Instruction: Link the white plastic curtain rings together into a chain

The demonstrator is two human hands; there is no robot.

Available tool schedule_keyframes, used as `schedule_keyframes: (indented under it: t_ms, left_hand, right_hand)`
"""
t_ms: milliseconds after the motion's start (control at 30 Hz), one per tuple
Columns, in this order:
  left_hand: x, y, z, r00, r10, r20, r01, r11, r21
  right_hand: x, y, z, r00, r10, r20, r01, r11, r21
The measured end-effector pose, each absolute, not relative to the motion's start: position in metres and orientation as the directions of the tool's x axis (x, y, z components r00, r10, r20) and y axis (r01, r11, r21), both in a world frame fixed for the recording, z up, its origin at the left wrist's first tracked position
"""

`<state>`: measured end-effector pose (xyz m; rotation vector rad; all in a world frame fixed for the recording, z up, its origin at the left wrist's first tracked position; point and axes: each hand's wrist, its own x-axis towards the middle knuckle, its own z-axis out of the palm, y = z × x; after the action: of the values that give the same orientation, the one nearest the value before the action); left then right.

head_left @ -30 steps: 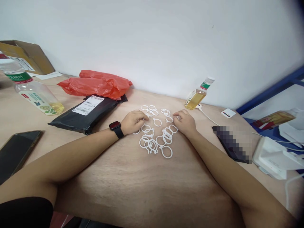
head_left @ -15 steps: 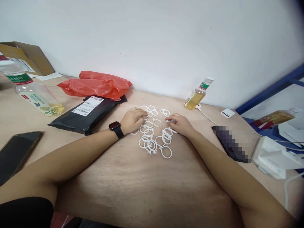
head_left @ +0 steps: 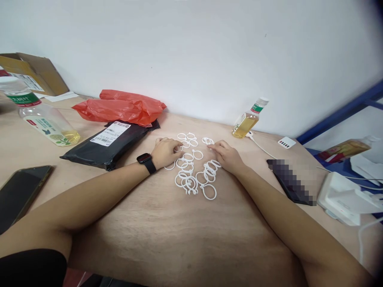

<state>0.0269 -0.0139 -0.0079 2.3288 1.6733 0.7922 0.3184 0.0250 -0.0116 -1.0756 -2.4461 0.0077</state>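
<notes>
Several white plastic curtain rings [head_left: 210, 192], each with a small eyelet, lie loose and overlapping on the wooden table [head_left: 143, 227]. On their left side rests my left hand [head_left: 166, 153], a black watch [head_left: 145, 158] on its wrist. Its thumb and fingers are apart over the rings at the upper left, and no ring shows clearly held. Across from it, my right hand [head_left: 228, 156] reaches in with fingers stretched out. Its fingertips are just below a small overlapping group of rings [head_left: 208, 140]; whether they touch is too fine to tell.
A black parcel [head_left: 89, 149] and a red plastic bag [head_left: 119, 107] lie at the left, near a bottle [head_left: 44, 119] and a phone [head_left: 24, 191]. Behind my right hand stands another bottle [head_left: 245, 121]. A charger hub [head_left: 286, 142] and white adapters [head_left: 344, 195] sit at the right.
My right hand has shifted slightly up and left, its fingers straighter toward the small upper group. My left hand has drawn back a little to the left.
</notes>
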Motion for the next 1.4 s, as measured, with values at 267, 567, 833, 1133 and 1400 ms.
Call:
schedule_keyframes:
  t_ms: [267, 567, 833, 1133, 1400]
  left_hand:
    - [0.0238, -0.0096, -0.0131, 0.298, 0.881, 0.368, 0.803, -0.44, 0.403]
    - [0.0215, -0.007, -0.0164, 0.3, 0.869, 0.393, 0.759, -0.467, 0.454]
    - [0.023, -0.01, -0.0103, 0.206, 0.835, 0.51, 0.726, -0.48, 0.493]
    - [0.0248, -0.0133, -0.0081, 0.097, 0.86, 0.502, 0.649, -0.437, 0.623]
    - [0.0239, -0.0122, -0.0087, 0.129, 0.813, 0.567, 0.593, -0.522, 0.613]
  right_hand:
    - [0.3183, 0.0231, -0.0097, -0.529, 0.686, 0.499, 0.652, 0.706, -0.278]
    - [0.3202, 0.0226, -0.0146, -0.382, 0.663, 0.644, 0.672, 0.677, -0.298]
    - [0.3191, 0.0217, -0.0116, -0.322, 0.67, 0.669, 0.668, 0.662, -0.341]
    - [0.3221, 0.0217, -0.014, -0.289, 0.726, 0.624, 0.636, 0.633, -0.442]
    - [0.3235, 0.0218, -0.0131, -0.288, 0.738, 0.611, 0.612, 0.632, -0.475]
